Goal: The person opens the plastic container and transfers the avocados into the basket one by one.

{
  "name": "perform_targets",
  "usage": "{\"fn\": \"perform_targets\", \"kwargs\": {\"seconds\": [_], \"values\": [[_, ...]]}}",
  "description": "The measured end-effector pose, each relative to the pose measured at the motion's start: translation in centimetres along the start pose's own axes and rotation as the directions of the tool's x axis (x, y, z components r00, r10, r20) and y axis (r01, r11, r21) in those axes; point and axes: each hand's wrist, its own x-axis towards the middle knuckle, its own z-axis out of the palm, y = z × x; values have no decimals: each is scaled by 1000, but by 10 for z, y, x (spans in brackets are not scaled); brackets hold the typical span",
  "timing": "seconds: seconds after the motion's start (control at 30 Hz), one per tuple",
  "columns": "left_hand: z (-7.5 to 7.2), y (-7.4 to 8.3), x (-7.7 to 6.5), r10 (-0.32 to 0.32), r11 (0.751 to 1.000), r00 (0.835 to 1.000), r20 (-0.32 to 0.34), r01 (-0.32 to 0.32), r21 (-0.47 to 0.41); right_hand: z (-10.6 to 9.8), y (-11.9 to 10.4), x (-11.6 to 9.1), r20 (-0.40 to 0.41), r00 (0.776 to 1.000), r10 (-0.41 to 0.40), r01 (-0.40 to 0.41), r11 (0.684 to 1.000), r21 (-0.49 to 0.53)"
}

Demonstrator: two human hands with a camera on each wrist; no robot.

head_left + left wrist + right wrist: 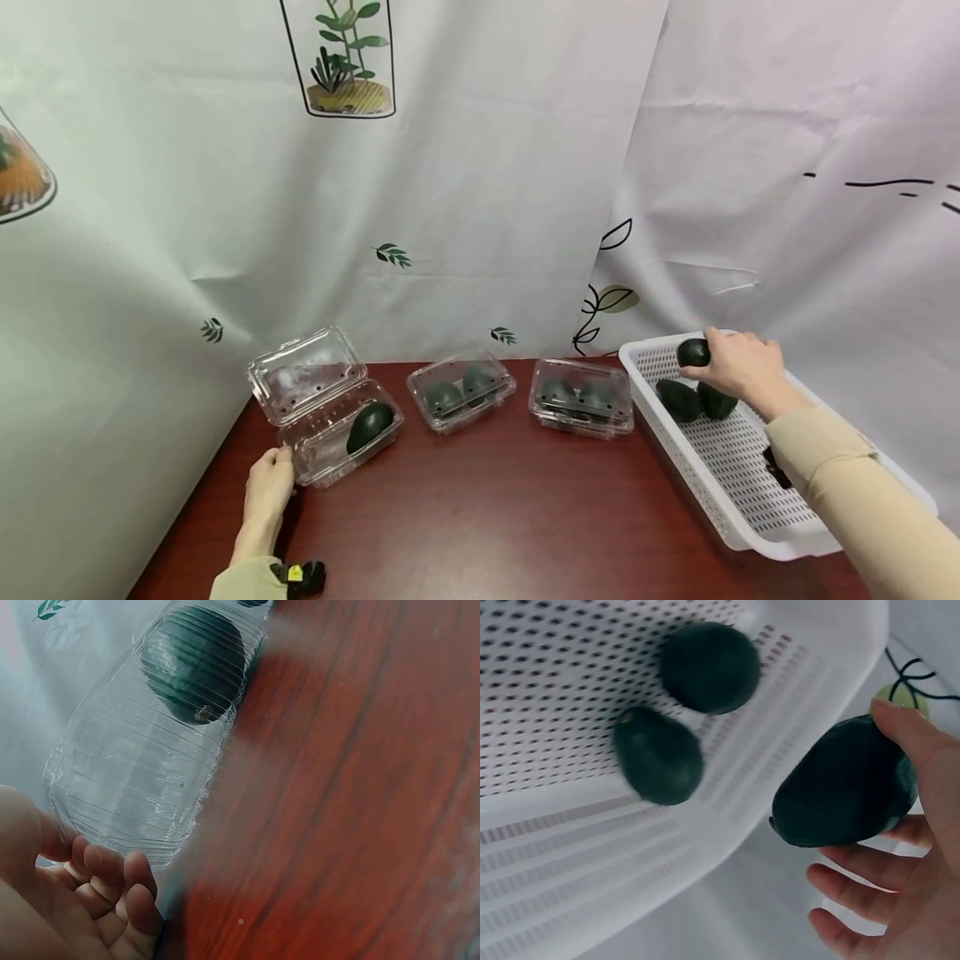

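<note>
In the head view my right hand (pixel 742 367) holds a dark green avocado (pixel 693 352) above the far end of a white basket (pixel 738 533). The right wrist view shows thumb and fingers round this avocado (pixel 847 784). Two more avocados (pixel 678 401) lie in the basket below. At the left, my left hand (pixel 268 487) grips the near left end of an open clear plastic clamshell box (pixel 322 462). Its lid (pixel 303 375) leans back. One avocado (pixel 370 427) lies in the box's right half; the left half holds nothing.
Two closed clamshell boxes (pixel 461 392), each with two avocados inside, stand between the open box and the basket, near the table's back edge. A printed cloth (pixel 487 208) hangs behind the reddish-brown table (pixel 480 517) and along its sides.
</note>
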Motion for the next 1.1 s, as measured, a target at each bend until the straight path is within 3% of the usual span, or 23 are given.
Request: {"fn": "perform_targets", "kwargs": {"seconds": [0.23, 0.5, 0.77, 1.1], "values": [[0, 0, 1, 1, 1000, 1000, -7, -1, -11, 6, 27, -20, 101, 994, 44, -50, 997, 55], [-1, -2, 1, -1, 1000, 1000, -21, 1, -20, 33, 39, -34, 137, 991, 2, -10, 998, 60], [-3, -2, 1, 2, 1000, 1000, -25, -2, -7, 43, 41, -40, 317, 948, 22, -49, 996, 77], [-2, -1, 2, 9, 1000, 1000, -10, -9, -3, 52, 46, -42, 378, 924, 54, -90, 993, 78]]}}
